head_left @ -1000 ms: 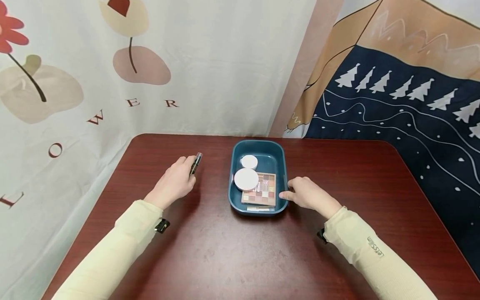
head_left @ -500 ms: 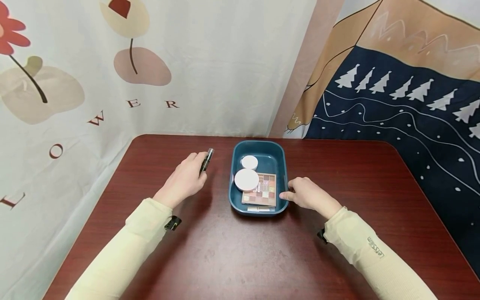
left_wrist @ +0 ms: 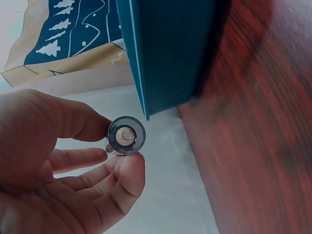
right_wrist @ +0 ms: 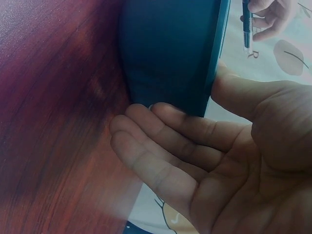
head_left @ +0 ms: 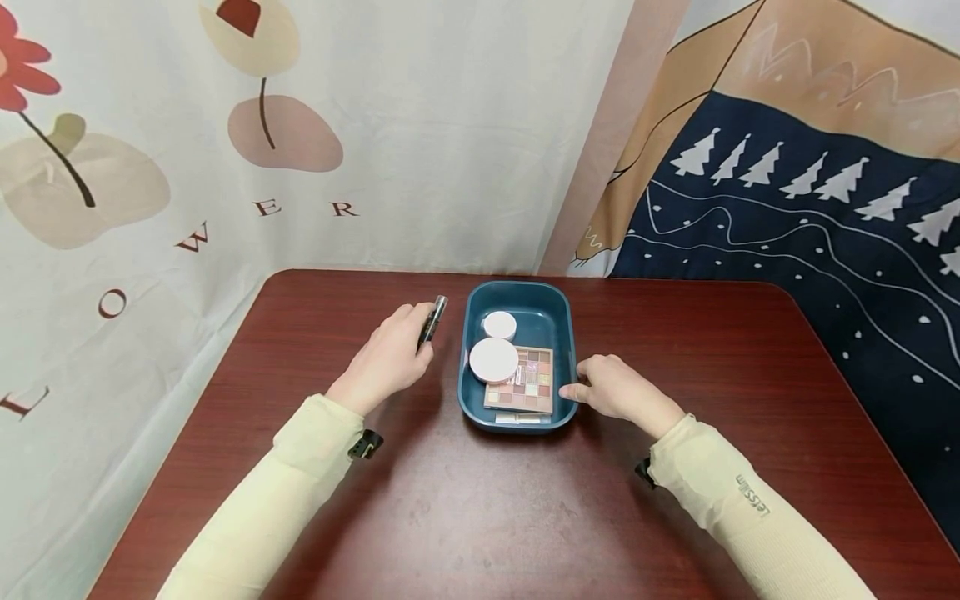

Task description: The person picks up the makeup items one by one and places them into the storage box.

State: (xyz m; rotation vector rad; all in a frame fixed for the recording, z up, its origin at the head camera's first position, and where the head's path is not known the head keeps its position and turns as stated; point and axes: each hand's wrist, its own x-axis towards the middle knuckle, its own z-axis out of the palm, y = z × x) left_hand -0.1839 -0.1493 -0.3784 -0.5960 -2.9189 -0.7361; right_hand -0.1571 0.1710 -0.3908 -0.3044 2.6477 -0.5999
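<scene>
My left hand (head_left: 386, 358) pinches a slim dark cosmetic pen with a clear end (head_left: 432, 321) between thumb and fingers, held above the table left of a blue tray (head_left: 517, 287). Seen end-on in the left wrist view, the cosmetic pen (left_wrist: 126, 136) shows a clear ring round a beige core. My right hand (head_left: 617, 387) grips the tray's right wall, thumb over the rim and fingers outside. Inside the tray lie a large round white-lidded container (head_left: 493, 360), a smaller white jar (head_left: 499, 325), an eyeshadow palette (head_left: 534, 392) and a slender pale tube (head_left: 521, 418). The large container overlaps the palette.
The tray stands on a reddish-brown wooden table (head_left: 480, 517), close to its far edge. Behind the table hang a white flower-print cloth (head_left: 435, 150) and a dark blue cloth with white trees (head_left: 787, 217).
My left hand has moved right with the cosmetic pen, closer to the tray's left side. The right hand and the tray stay where they were.
</scene>
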